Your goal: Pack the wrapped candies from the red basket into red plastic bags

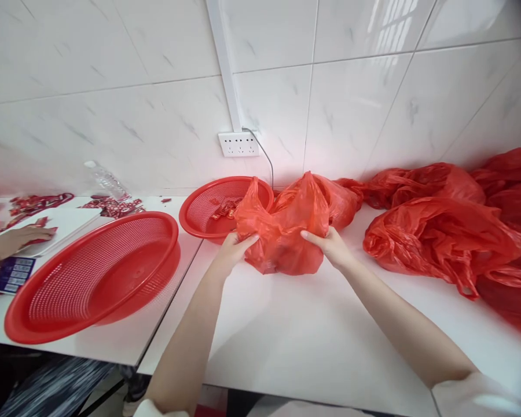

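Observation:
Between my two hands I hold a thin red plastic bag (286, 231), its sides spread out just above the white table. My left hand (237, 248) grips its left edge, thumb on the near side and fingers hidden behind the film. On the other edge, my right hand (327, 243) pinches the bag in the same way. Behind my left hand stands a small red basket (200, 202) with a few small red wrapped pieces (223, 209) in it. What the bag contains, if anything, I cannot make out.
A large red basket (56, 295) stands on the left table. Beyond it, a co-worker's hand (30, 234) is over a white scale (65, 229), near a plastic bottle (106, 180) and scattered red packets (113, 207). Crumpled red bags (443, 240) lie at right. A socket (238, 145) with a cable is on the wall.

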A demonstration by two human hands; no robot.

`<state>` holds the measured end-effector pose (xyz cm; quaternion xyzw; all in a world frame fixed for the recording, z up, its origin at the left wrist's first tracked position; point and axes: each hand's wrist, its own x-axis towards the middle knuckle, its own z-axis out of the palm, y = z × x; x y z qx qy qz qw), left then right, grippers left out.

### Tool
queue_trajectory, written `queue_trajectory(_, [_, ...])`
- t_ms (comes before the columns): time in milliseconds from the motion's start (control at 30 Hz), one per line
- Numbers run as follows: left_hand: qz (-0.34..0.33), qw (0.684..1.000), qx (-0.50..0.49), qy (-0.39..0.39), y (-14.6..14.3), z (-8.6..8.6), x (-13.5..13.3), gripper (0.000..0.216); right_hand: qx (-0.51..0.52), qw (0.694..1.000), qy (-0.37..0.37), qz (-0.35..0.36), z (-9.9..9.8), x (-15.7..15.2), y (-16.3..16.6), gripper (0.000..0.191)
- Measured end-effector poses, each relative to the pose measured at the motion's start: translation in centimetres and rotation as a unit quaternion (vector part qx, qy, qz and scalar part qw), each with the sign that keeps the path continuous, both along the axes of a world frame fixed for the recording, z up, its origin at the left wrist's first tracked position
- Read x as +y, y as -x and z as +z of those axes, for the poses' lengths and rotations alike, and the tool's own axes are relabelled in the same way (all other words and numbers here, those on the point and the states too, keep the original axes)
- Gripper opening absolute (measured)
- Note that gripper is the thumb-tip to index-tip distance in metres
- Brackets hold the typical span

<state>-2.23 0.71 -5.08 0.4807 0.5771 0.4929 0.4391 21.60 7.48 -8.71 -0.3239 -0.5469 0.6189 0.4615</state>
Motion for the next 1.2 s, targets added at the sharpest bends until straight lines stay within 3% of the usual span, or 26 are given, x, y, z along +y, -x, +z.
queue_trajectory(133, [-0.001, 0.996, -0.083, -0.035, -1.0, 0.4, 0.7, 0.033, 0.078, 0.996, 0.023, -0.035, 0.6, 0.4, 2.1, 0.044])
queue_trajectory(300, [0.095, 0.956, -0.273, -0.055, -2.5, -3.0, 1.5, 0.047, 0.125, 0.989, 0.049, -0.062, -0.2, 0.0, 4.6, 0.046])
queue_trajectory(467, [0.07, 0.918, -0.389, -0.034, -3.3, -5.7, 0.9, 0.041, 0.096, 0.994, 0.054, 0.012, -0.7, -1.4, 5.3, 0.045])
queue_trajectory(567, [0.071, 0.896, -0.437, -0.028, -3.7, -6.3, 0.5, 0.031, 0.145, 0.98, 0.132, 0.03, -1.4, -1.5, 5.8, 0.039])
queue_trajectory(700, [0.074, 0.882, -0.463, -0.043, -4.3, -6.5, 0.2, 0.026, 0.166, 0.965, 0.205, -0.014, -2.4, -1.3, 6.2, 0.038])
queue_trajectory(767, [0.077, 0.884, -0.459, -0.046, -4.7, -6.4, 0.0, 0.024, 0.138, 0.974, 0.175, -0.024, -2.5, -1.3, 6.2, 0.033])
queue_trajectory(933, [0.059, 0.898, -0.434, -0.055, -5.6, -5.7, -0.6, 0.02, 0.026, 0.999, -0.007, 0.016, -2.6, -1.9, 6.0, 0.027])
queue_trajectory(1033, [0.011, 0.906, -0.42, -0.05, -5.7, -5.6, -0.5, 0.032, -0.007, 0.999, -0.01, -0.039, -3.1, -2.1, 6.1, 0.029])
queue_trajectory(1100, [0.019, 0.907, -0.42, -0.023, -5.4, -5.8, -0.3, 0.043, 0.001, 0.996, -0.01, -0.085, -3.5, -2.3, 6.2, 0.022])
queue_trajectory(1200, [0.073, 0.913, -0.4, 0.039, -5.3, -6.1, 0.0, 0.04, 0.015, 0.996, -0.075, -0.046, -3.8, -2.9, 6.3, 0.01])
